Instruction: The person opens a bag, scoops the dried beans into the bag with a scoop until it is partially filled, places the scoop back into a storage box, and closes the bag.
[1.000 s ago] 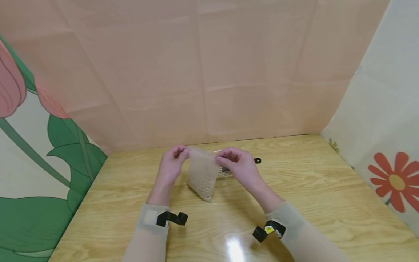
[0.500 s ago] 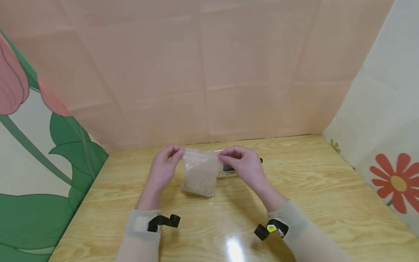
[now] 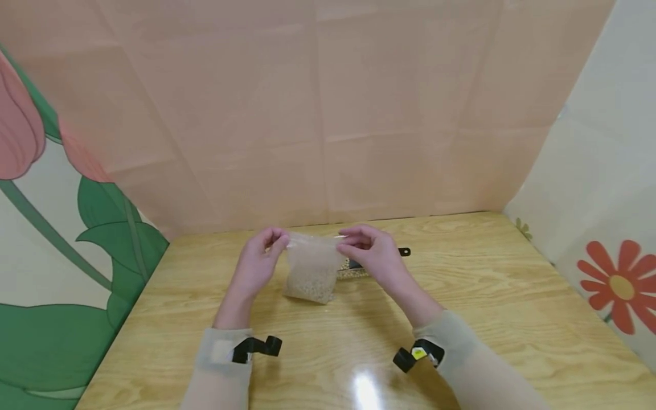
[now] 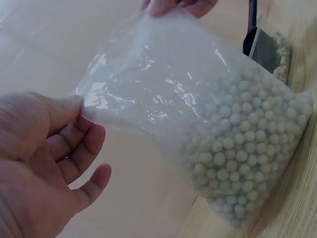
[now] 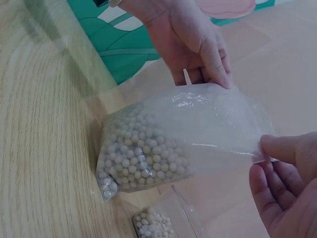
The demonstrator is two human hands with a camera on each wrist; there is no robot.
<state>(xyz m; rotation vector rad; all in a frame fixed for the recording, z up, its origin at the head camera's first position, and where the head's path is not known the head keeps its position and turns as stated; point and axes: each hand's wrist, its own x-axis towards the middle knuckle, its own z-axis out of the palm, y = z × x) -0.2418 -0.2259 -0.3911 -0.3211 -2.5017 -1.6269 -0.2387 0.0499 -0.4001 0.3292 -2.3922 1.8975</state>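
A clear plastic bag (image 3: 310,273) hangs between the two hands, its lower part filled with many small round pale beads (image 4: 242,144). My left hand (image 3: 258,259) pinches the bag's upper left corner between thumb and fingers. At the upper right corner, my right hand (image 3: 376,253) pinches the film, as the right wrist view shows with thumb and forefinger meeting on it. The bag's bottom is close to the table; whether it touches cannot be told. The top edge is stretched between both hands.
Behind the bag and right hand sits a clear container (image 3: 353,274) of similar beads, partly hidden. A black scoop (image 4: 265,49) lies in it, its handle pointing right in the head view. The wooden table (image 3: 476,285) meets a pink cloth backdrop (image 3: 246,142).
My left hand has moved left, and the bag has turned from tilted and narrow to spread flat between both hands. Its bottom has lifted slightly. The right hand has shifted only a little.
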